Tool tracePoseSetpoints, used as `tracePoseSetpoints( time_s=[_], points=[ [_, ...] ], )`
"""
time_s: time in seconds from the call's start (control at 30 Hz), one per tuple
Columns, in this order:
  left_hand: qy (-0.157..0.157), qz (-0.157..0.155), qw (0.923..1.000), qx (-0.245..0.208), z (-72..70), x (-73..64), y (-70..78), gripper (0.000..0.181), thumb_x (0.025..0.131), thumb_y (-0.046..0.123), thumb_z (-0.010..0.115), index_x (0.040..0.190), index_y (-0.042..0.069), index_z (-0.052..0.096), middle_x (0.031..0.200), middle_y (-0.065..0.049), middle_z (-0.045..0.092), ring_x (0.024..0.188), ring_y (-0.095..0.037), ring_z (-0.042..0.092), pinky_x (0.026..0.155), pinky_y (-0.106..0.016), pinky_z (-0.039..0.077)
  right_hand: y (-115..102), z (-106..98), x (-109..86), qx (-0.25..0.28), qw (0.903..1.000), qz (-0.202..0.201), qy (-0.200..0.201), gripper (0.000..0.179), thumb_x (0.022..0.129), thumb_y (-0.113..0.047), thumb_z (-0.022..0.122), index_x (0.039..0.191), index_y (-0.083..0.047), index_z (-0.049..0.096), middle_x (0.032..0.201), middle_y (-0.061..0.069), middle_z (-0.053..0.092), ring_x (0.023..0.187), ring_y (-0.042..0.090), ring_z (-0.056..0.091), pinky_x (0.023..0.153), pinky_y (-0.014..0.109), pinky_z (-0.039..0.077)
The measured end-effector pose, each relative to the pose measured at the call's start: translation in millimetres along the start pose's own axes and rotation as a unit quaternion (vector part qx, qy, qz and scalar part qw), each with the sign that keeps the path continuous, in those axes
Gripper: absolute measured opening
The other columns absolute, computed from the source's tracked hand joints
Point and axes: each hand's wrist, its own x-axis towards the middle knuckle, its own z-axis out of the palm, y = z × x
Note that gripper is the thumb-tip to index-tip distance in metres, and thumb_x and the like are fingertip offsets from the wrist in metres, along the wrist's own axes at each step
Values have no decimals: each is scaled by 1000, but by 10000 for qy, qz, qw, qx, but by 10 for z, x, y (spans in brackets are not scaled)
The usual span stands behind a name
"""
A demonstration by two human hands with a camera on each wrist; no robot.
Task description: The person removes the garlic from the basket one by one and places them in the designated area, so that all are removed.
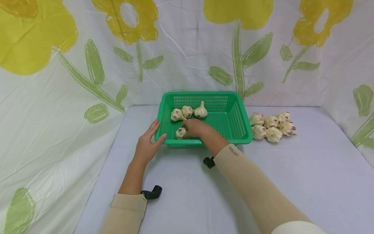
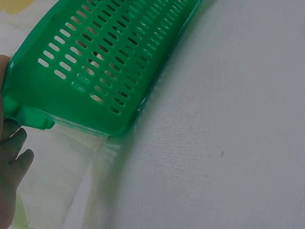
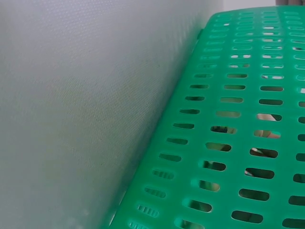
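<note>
A green plastic basket with slotted walls stands on the white table. My right hand reaches over its front rim and grips a garlic bulb low inside the front left part. Three more garlic bulbs lie behind it in the basket, among them one with an upright stem. At the basket's left front corner, my left hand rests against the rim with its fingers fairly straight and the thumb over the front edge. The right wrist view shows only the basket's slotted wall; the right hand is hidden behind it.
Several garlic bulbs lie grouped on the table, close to the basket's right side. A white sheet painted with yellow flowers hangs behind and at both sides of the table. Black wrist cameras sit beneath both forearms.
</note>
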Motion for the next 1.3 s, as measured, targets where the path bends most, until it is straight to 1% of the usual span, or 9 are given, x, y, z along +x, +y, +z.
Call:
tracePoseSetpoints(
  time_s=[0.37,0.63,0.73,0.8,0.9,1.0,1.13,1.27,1.3],
  points=[
    [16,28,10000,37,11,9,-31,65,96,46,60,149,10,44,158,4,35,146,-18,33,115,-45,36,23,10,25,-33,9999,16,-151,65,91,-35,71,146,-10,47,147,10,51,134,28,49,109,44,42],
    [43,88,9999,28,10,12,-29,64,96,43,60,148,10,44,158,3,36,146,-18,33,115,-45,36,22,9,17,-131,9996,-145,-189,57,92,-32,69,143,-12,52,144,7,54,131,25,51,107,42,44],
    [46,94,9999,23,6,10,-18,64,96,43,61,148,9,44,158,2,36,146,-18,33,114,-45,36,13,8,11,-133,9997,-130,-183,50,92,-33,69,137,-13,58,130,5,62,116,21,58,95,38,48],
    [47,86,9999,22,5,9,-12,64,96,43,61,148,9,44,158,2,36,146,-18,33,114,-45,36,5,5,9,-154,9996,-129,-199,44,92,-34,69,130,-13,63,112,3,65,98,18,59,82,35,46],
    [45,79,10000,14,5,8,-9,64,96,43,61,148,9,44,158,2,36,146,-18,33,114,-45,36,-2,3,5,-157,9996,-110,-223,38,92,-35,69,123,-12,65,89,1,57,80,16,50,71,33,39],
    [36,68,10000,12,7,9,-9,64,96,42,61,148,9,44,158,2,36,147,-18,33,115,-45,36,-4,3,-1,-112,9997,-76,-210,38,92,-36,69,122,-12,65,83,-1,51,76,15,47,69,32,37],
    [38,68,10000,27,6,8,-15,64,96,43,61,148,10,44,158,3,36,146,-17,33,115,-44,36,-9,1,-6,7,9999,20,-127,49,91,-38,70,131,-11,62,103,2,65,92,17,59,79,34,47],
    [19,52,10000,7,1,10,-12,64,96,42,61,149,10,44,158,3,36,147,-17,32,115,-45,35,-9,0,5,-9,10000,26,60,59,89,-42,72,136,-10,59,126,8,65,111,23,62,92,39,51],
    [10,43,10000,-4,-1,11,-7,64,96,42,61,149,10,44,158,3,36,147,-17,32,116,-45,35,-10,-1,7,-18,9999,9,110,59,88,-43,72,136,-10,59,124,8,66,110,23,62,91,39,51]
  ],
)
